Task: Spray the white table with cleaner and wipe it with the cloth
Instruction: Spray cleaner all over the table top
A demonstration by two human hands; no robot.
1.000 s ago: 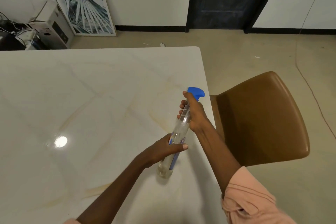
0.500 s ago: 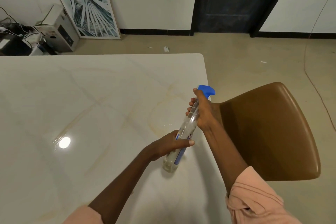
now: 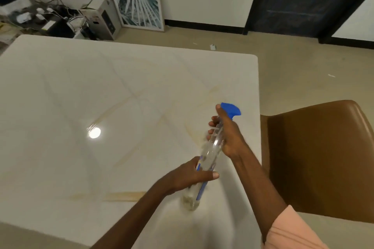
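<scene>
Fingers [image 3: 211, 123] of the right hand [image 3: 228, 135] are wrapped round the spray bottle's [image 3: 210, 153] neck, the left hand [image 3: 190, 176] grips its lower body; the bottle is tilted, nozzle [image 3: 231, 109] pointing away over the desk [image 3: 81, 91].

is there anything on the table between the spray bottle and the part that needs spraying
Nothing visible. The right hand grips the spray bottle near its blue nozzle, the left hand holds its lower body, and the white table ahead shows only streaks and a light reflection. No cloth is in view.

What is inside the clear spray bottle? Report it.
The clear plastic spray bottle with the blue trigger head looks mostly empty; a little cloudy liquid seems to sit at its base. The left hand and right hand grip it, hiding parts of the inside.
</scene>
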